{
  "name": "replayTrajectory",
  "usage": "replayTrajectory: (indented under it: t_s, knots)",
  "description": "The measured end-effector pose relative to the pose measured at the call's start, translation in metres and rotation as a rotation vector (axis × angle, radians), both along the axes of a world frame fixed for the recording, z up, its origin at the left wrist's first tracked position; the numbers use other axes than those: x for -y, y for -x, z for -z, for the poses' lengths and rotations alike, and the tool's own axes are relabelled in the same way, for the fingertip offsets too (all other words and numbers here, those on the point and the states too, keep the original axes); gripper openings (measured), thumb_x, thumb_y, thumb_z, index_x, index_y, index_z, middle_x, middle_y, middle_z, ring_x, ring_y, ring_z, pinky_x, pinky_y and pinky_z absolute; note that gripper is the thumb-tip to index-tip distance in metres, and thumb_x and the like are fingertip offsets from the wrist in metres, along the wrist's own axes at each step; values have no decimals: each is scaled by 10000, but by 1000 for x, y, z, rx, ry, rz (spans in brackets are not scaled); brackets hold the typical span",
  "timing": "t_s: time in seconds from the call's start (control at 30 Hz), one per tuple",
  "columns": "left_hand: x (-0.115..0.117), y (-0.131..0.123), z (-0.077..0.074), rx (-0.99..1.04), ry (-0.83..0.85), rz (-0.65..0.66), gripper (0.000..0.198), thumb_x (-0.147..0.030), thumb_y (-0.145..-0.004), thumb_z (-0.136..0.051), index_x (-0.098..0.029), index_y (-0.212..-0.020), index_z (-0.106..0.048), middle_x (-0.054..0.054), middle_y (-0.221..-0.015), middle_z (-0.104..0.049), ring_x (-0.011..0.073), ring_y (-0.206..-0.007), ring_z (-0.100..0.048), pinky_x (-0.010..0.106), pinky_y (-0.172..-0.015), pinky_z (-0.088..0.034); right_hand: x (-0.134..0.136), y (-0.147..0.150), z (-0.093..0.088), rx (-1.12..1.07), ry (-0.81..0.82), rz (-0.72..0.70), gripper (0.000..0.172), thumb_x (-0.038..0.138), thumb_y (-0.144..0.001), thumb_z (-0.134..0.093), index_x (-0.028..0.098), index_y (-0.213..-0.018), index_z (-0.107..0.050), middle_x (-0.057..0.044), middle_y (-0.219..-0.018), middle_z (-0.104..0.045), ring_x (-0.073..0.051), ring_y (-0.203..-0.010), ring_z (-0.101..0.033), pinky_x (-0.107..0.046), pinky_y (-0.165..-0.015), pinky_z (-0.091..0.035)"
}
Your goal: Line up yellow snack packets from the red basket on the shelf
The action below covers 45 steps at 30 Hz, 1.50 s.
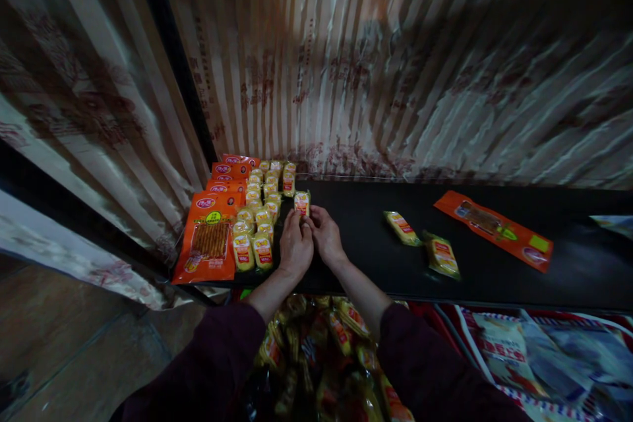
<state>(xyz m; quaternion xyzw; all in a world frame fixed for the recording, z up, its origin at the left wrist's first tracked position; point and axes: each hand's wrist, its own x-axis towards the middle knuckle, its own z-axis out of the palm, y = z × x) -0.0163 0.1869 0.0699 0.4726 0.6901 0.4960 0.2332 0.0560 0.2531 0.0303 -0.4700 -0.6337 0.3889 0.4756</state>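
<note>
Both my hands meet on a small yellow snack packet (302,202) standing on the black shelf (366,264). My left hand (295,245) and my right hand (326,234) pinch it together at its lower edge. Just left of them stand rows of the same yellow packets (260,211), lined up toward the back wall. Left of those rows lie several overlapping orange snack bags (210,237). My dark sleeves show at the bottom of the view.
Two loose yellow packets (401,227) (442,256) and one orange bag (494,227) lie further right on the shelf. A bag full of packets (321,356) sits below the shelf edge. Striped paper covers the wall behind. Printed sacks (544,356) lie lower right.
</note>
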Motion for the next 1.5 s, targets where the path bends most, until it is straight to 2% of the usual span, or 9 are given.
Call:
replayTrajectory:
  t_s: [0.3,0.5,0.6,0.7,0.8,1.0,1.23,1.37,1.5]
  knots:
    - [-21,-3,-3,69,61,-55,468,-250,-900,-325,-28,-1270,-507,182,-1451,-379,210,-1372,-314,332,-1146,-219,-19,9,1,3,11,25,315,336,-711,-591,163,-973,-560,-112,-953,-686,-225,-877,-660,-375,-827,-507]
    - [-34,-2,4,77,19,-109,456,-272,-900,-330,-98,-1280,-513,138,-1461,-379,208,-1368,-323,359,-1142,-238,-29,20,6,-58,35,26,283,397,-732,-504,212,-941,-553,-43,-918,-682,-185,-844,-647,-317,-785,-506]
    - [-40,-1,7,65,28,-107,475,-263,-897,-319,-70,-1291,-500,151,-1456,-383,207,-1367,-324,347,-1147,-228,-36,25,10,-66,49,40,254,396,-757,-443,227,-915,-548,-26,-903,-675,-175,-852,-640,-308,-785,-504]
    - [-44,0,10,52,3,-118,477,-248,-886,-326,-69,-1293,-499,145,-1445,-402,205,-1361,-337,342,-1149,-227,-39,28,12,-52,12,-10,264,366,-715,-486,216,-926,-539,-41,-945,-667,-186,-882,-631,-324,-815,-499]
    - [-47,2,12,45,-17,-137,471,-244,-884,-326,-88,-1291,-504,134,-1430,-430,202,-1352,-354,351,-1150,-231,-40,28,11,-30,-14,-43,266,335,-696,-514,214,-932,-535,-47,-959,-665,-193,-886,-625,-334,-826,-497]
    - [-49,4,15,42,-10,-118,482,-243,-880,-331,-39,-1285,-496,168,-1427,-421,214,-1352,-350,345,-1150,-227,-40,31,10,40,-45,-24,210,284,-699,-517,226,-900,-534,-35,-919,-671,-199,-860,-628,-347,-827,-496]
    - [-51,4,17,46,-32,-114,452,-257,-878,-341,-110,-1259,-534,121,-1413,-456,215,-1349,-355,372,-1148,-231,-38,30,8,176,-71,-7,172,256,-726,-511,249,-892,-554,-8,-867,-682,-198,-807,-628,-348,-813,-495]
    - [-51,4,17,29,-30,-118,462,-260,-882,-331,-94,-1268,-524,131,-1424,-438,210,-1350,-354,367,-1149,-230,-36,29,6,183,-84,-45,214,237,-739,-483,255,-937,-562,2,-890,-667,-188,-815,-620,-336,-823,-491]
    - [-50,5,15,7,-20,-103,494,-249,-888,-309,-8,-1273,-504,192,-1420,-421,214,-1354,-348,335,-1154,-216,-34,28,3,208,-125,-36,233,236,-734,-476,236,-937,-589,-38,-943,-644,-209,-892,-593,-351,-851,-481]
